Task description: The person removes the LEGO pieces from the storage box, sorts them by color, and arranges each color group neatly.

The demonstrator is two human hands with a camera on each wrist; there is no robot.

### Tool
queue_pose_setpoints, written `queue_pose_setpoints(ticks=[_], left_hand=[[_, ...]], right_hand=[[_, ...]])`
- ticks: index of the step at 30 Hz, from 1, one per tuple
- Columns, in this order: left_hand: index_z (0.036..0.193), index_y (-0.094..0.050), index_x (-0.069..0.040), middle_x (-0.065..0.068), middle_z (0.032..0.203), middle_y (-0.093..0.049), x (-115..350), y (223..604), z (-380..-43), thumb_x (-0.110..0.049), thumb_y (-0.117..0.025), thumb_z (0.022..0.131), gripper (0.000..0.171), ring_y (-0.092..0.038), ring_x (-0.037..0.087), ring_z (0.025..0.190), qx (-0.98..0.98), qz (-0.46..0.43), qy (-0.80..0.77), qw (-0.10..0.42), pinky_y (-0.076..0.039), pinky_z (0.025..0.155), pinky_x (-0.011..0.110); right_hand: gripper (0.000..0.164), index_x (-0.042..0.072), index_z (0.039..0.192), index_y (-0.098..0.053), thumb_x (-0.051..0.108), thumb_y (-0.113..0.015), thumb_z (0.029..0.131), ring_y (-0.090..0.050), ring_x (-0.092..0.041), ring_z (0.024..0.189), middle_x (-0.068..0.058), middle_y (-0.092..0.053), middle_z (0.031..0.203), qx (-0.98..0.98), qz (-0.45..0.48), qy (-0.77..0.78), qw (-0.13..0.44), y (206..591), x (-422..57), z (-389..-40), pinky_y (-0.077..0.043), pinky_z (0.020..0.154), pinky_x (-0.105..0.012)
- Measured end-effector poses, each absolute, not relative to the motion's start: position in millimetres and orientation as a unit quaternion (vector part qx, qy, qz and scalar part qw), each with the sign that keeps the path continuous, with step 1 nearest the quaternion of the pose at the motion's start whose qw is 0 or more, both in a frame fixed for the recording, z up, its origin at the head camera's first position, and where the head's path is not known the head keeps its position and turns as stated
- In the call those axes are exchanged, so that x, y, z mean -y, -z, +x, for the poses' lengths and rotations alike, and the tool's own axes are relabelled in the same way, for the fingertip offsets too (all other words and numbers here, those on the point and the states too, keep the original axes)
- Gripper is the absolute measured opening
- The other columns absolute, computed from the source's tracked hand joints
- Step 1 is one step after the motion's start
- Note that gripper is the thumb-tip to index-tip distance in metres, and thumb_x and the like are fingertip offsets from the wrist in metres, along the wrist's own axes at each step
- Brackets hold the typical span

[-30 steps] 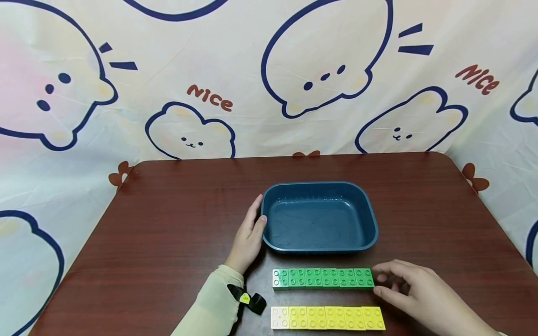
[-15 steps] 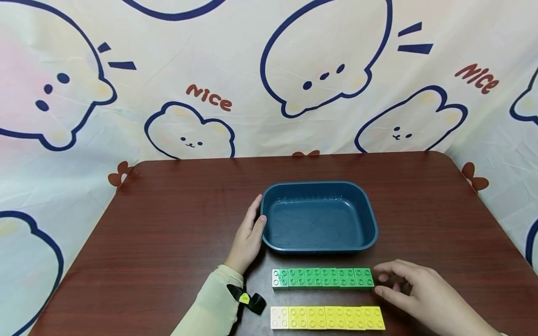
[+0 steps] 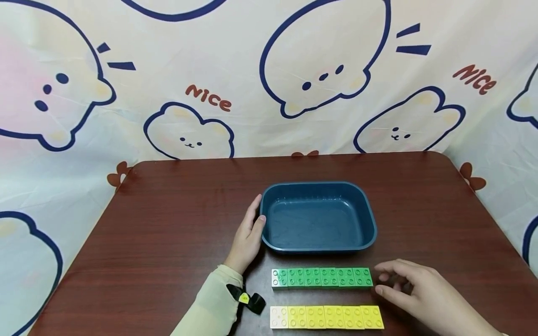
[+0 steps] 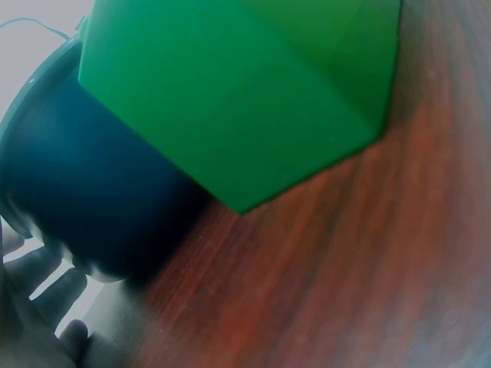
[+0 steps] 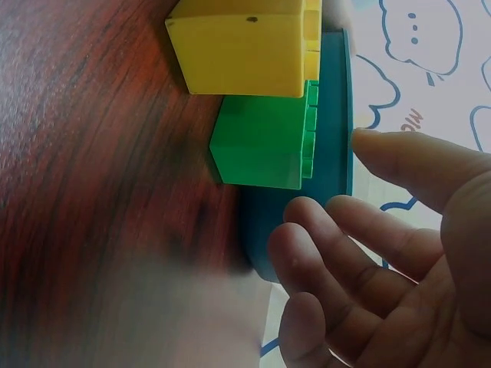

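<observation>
A dark blue rectangular tray (image 3: 319, 228) sits on the table. My left hand (image 3: 246, 235) lies along its left wall, fingers straight and the thumb at the rim; those fingers (image 4: 57, 295) also show beside the tray in the left wrist view. In front of the tray, a row of green building bricks (image 3: 321, 277) runs sideways, studs up. Parallel to it and nearer me lies a row of yellow building bricks (image 3: 327, 318), its left end pale from glare. My right hand (image 3: 414, 289) holds nothing. Its loosely bent fingertips are just right of the green row's end.
The brown wooden table (image 3: 176, 224) reaches back to a pale cloth (image 3: 252, 130) printed with cartoon figures. A black strap with a small camera (image 3: 248, 298) is on the left wrist, close to the left ends of the brick rows.
</observation>
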State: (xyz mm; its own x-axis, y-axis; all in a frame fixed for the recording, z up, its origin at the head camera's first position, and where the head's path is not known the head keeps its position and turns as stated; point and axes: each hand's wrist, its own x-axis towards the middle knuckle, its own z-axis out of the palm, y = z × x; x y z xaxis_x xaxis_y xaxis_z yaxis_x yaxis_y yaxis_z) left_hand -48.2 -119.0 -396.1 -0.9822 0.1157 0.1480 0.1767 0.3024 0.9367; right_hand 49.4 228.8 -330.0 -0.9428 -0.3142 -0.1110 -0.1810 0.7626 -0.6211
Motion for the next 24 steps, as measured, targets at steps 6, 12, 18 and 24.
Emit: queue_pose_setpoints(ticks=[6, 12, 18, 24], left_hand=[[0.144, -0.023, -0.042, -0.016, 0.150, -0.024, 120, 396, -50, -0.028, -0.038, 0.101, 0.048, -0.018, 0.004, 0.137, 0.807, -0.087, 0.584, 0.023, -0.020, 0.110, 0.044], [0.144, -0.022, -0.043, -0.021, 0.148, -0.024, 122, 397, -49, -0.031, -0.038, 0.101, 0.047, -0.019, 0.004, 0.136, 0.807, -0.080, 0.585, 0.019, -0.020, 0.110, 0.043], [0.147, -0.023, -0.032, -0.007, 0.152, -0.024, 121, 384, -45, -0.019, -0.038, 0.101, 0.050, -0.021, 0.011, 0.138, 0.808, -0.086, 0.582, 0.024, -0.022, 0.110, 0.045], [0.147, -0.024, -0.032, -0.008, 0.151, -0.024, 118, 372, -43, -0.021, -0.039, 0.101, 0.049, -0.019, 0.008, 0.137, 0.800, -0.080, 0.594, 0.013, -0.020, 0.111, 0.043]], right_hand=[[0.033, 0.019, 0.106, -0.065, 0.042, -0.068, 0.082, -0.050, 0.001, 0.067, 0.013, -0.060, 0.087, -0.934, -0.132, 0.314, 0.104, 331, -230, 48, -0.045, 0.055, -0.020], [0.034, 0.021, 0.105, -0.065, 0.044, -0.068, 0.081, -0.051, 0.001, 0.067, 0.015, -0.060, 0.087, -0.939, -0.120, 0.308, 0.097, 331, -229, 48, -0.045, 0.056, -0.020], [0.032, 0.022, 0.105, -0.065, 0.043, -0.068, 0.082, -0.052, 0.001, 0.068, 0.016, -0.061, 0.087, -0.938, -0.117, 0.314, 0.093, 329, -229, 49, -0.046, 0.057, -0.020], [0.027, 0.023, 0.103, -0.066, 0.039, -0.070, 0.081, -0.052, 0.002, 0.069, 0.016, -0.060, 0.086, -0.941, -0.109, 0.313, 0.064, 331, -227, 51, -0.046, 0.057, -0.020]])
